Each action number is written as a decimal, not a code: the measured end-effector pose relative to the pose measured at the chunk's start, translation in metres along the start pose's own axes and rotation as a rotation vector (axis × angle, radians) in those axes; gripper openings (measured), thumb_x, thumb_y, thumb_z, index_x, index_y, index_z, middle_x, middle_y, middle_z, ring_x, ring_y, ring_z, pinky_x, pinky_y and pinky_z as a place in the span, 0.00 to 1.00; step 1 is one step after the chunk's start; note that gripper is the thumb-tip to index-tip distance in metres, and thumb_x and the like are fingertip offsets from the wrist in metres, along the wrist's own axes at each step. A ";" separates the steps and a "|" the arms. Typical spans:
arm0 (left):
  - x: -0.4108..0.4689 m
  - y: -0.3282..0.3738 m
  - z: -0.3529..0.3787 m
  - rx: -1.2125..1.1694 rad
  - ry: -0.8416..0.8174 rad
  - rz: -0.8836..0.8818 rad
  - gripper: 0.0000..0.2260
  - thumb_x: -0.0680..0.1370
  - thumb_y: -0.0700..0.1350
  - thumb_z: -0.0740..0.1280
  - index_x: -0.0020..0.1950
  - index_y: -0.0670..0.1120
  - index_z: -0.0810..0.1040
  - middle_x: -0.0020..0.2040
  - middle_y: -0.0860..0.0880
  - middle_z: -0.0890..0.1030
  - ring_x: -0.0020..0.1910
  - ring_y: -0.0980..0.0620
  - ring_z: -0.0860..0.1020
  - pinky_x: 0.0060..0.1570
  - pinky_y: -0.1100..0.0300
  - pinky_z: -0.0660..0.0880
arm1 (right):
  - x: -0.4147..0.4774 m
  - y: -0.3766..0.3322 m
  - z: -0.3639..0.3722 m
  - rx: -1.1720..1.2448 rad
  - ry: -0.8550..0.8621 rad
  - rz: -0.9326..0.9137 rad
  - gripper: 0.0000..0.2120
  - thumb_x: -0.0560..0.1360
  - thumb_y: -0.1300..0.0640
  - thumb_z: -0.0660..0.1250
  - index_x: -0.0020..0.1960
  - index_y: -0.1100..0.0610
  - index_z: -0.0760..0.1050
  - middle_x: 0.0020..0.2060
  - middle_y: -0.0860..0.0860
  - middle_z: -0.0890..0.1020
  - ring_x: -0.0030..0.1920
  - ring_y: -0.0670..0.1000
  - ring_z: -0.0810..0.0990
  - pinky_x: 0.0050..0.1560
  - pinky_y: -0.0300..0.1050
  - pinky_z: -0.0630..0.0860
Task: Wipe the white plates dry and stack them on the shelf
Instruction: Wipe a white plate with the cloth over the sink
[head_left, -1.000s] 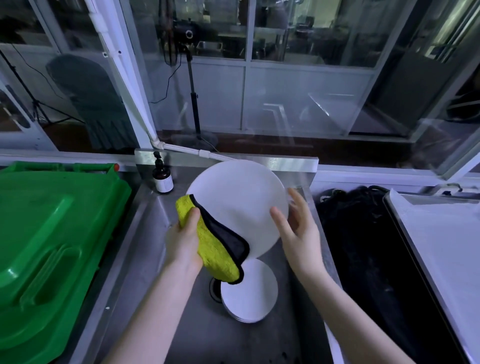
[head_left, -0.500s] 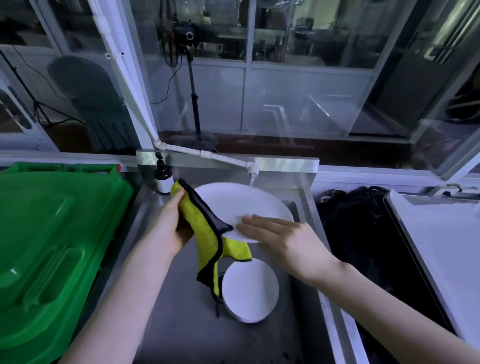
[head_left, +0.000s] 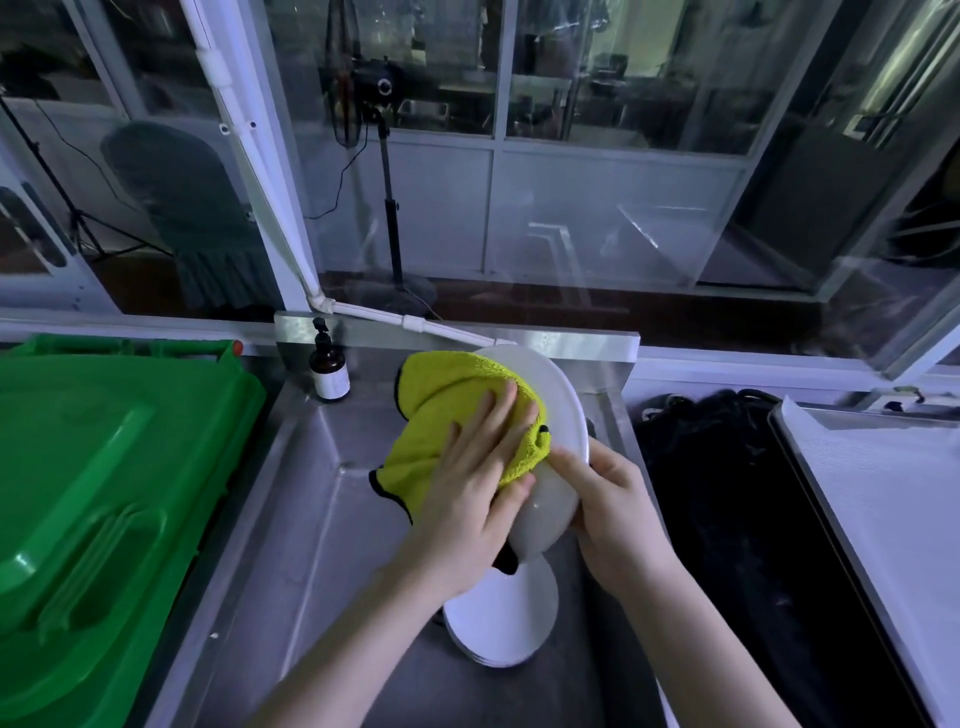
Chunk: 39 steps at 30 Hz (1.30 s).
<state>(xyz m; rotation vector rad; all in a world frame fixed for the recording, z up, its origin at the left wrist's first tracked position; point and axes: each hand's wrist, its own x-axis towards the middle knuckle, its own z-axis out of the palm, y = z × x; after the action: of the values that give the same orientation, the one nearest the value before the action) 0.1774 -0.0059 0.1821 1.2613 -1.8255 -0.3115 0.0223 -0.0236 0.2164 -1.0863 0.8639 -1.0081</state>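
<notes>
From the head camera we see a steel sink set into the worktop. Above its back right part the white plate is held up on edge, tilted, its face turned to the left. Our left hand lies flat with fingers spread, pressing the yellow cloth against the plate's face. The cloth's black-edged corner hangs off the plate's left side. Our right hand grips the plate's lower right rim, thumb on the front and fingers curled behind. Below both hands, a stack of white plates lies flat on the sink floor toward the front right. A brown pump bottle stands at the sink's back left corner. A green bin lid sits beyond the sink's left edge, and a white tray lies well off to the right.
</notes>
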 end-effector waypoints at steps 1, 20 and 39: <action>0.003 -0.002 -0.002 -0.031 -0.016 0.016 0.24 0.83 0.51 0.55 0.79 0.55 0.56 0.81 0.56 0.51 0.80 0.52 0.49 0.74 0.36 0.54 | -0.001 -0.001 0.000 0.007 0.003 0.001 0.18 0.70 0.45 0.74 0.49 0.59 0.83 0.42 0.61 0.85 0.42 0.55 0.84 0.36 0.47 0.79; 0.040 -0.011 -0.016 -0.190 0.021 -0.197 0.23 0.81 0.48 0.55 0.77 0.52 0.60 0.76 0.63 0.56 0.78 0.59 0.50 0.77 0.50 0.52 | -0.010 -0.009 -0.010 -0.231 -0.103 -0.051 0.12 0.76 0.53 0.69 0.48 0.63 0.83 0.42 0.64 0.85 0.41 0.55 0.82 0.42 0.50 0.76; -0.008 -0.035 -0.003 -0.241 0.060 -0.277 0.23 0.81 0.45 0.55 0.75 0.60 0.56 0.77 0.64 0.53 0.78 0.62 0.50 0.76 0.61 0.50 | -0.007 -0.019 -0.038 0.071 -0.038 0.094 0.18 0.70 0.51 0.74 0.53 0.63 0.84 0.48 0.62 0.86 0.45 0.57 0.85 0.41 0.44 0.81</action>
<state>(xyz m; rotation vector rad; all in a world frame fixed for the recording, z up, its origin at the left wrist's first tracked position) 0.2023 -0.0143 0.1577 1.3354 -1.5117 -0.6201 -0.0188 -0.0308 0.2253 -0.9926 0.8347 -0.9308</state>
